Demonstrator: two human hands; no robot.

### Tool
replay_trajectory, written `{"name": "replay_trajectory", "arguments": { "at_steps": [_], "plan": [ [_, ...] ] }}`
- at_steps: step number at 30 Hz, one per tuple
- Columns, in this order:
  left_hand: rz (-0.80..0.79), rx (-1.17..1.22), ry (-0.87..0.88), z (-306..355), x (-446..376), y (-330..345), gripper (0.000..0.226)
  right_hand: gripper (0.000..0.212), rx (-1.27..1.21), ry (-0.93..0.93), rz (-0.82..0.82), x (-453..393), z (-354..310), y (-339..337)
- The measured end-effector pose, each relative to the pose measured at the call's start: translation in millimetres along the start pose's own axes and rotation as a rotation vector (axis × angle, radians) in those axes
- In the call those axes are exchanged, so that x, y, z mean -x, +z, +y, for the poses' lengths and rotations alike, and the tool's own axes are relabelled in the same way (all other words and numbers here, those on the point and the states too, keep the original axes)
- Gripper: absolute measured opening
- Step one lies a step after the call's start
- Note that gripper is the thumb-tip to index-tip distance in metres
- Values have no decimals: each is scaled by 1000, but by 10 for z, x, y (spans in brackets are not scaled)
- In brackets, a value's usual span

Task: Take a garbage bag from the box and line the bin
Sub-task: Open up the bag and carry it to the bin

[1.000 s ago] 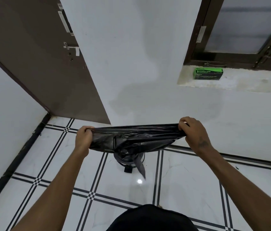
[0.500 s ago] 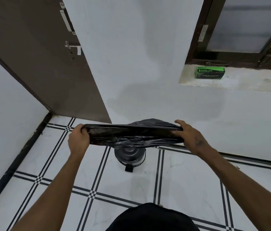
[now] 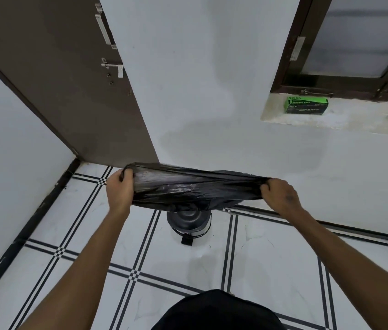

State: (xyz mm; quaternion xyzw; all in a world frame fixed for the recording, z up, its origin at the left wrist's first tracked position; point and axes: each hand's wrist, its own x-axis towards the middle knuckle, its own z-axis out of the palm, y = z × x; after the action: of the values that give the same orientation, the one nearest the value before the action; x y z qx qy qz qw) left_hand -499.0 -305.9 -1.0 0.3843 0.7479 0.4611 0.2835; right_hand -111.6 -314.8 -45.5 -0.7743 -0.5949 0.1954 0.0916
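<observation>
Stretched tauter and carried up-frame since a moment ago, hiding more of the bin. At lower centre, dark clothing. Mid-frame, left hand (image 3: 119, 191) and right hand (image 3: 278, 196) each clenched on an end of the garbage bag (image 3: 195, 186), pulled wide above the bin (image 3: 189, 222). Could tear under the strain, or slip from one fist and miss the rim. Farther, upper right, green box (image 3: 306, 105) on the window ledge (image 3: 355, 120).

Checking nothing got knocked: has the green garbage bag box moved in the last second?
No. The green box sits at the same spot on the window sill, under the frame's latch.
</observation>
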Motion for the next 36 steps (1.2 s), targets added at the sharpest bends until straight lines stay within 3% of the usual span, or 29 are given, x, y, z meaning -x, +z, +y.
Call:
{"name": "replay_trajectory", "arguments": {
  "at_steps": [3,6,9,12,13,15,16,18,20,22,24,26,27,29,30,32,36],
  "plan": [
    [12,-232,316,-1,185,-11,38,28,-426,268,23,-75,-35,114],
    [41,-398,409,-135,214,7,29,29,-467,297,68,-73,3,301],
    [-73,-614,307,-387,81,-40,25,45,-368,288,-59,-31,74,429],
    [-347,-881,80,-566,41,-74,23,48,-367,239,-434,3,136,476],
    [-395,-867,22,-564,48,-57,21,45,-337,202,-543,-9,128,459],
    [-392,-582,-71,-448,53,32,21,44,-261,110,-604,-73,43,389],
    [-360,-374,-103,-348,41,98,23,46,-211,50,-537,-119,-28,322],
    [-266,-32,-68,-79,18,219,28,45,-179,-35,-228,-229,-184,166],
    [-143,176,90,200,99,301,31,37,-381,-69,84,-259,-377,-13],
    [-4,186,325,393,248,309,34,44,-569,-99,336,-232,-545,-132],
    [40,4,551,323,354,277,30,50,-683,-69,389,-175,-549,-113],
    [-66,-357,658,-42,391,257,25,37,-579,4,147,-118,-370,82],
    [-149,-573,619,-273,394,237,22,32,-364,21,-56,-94,-245,210],
    [-315,-925,413,-678,409,146,20,34,23,26,-490,-25,31,494],
    [-374,-1006,300,-798,435,91,22,37,61,30,-619,24,141,609],
    [-400,-932,153,-952,462,2,31,38,-10,-3,-664,115,242,677],
    [-274,-608,-40,-961,496,-63,32,34,-6,-102,-547,77,196,652]
  ]
}}
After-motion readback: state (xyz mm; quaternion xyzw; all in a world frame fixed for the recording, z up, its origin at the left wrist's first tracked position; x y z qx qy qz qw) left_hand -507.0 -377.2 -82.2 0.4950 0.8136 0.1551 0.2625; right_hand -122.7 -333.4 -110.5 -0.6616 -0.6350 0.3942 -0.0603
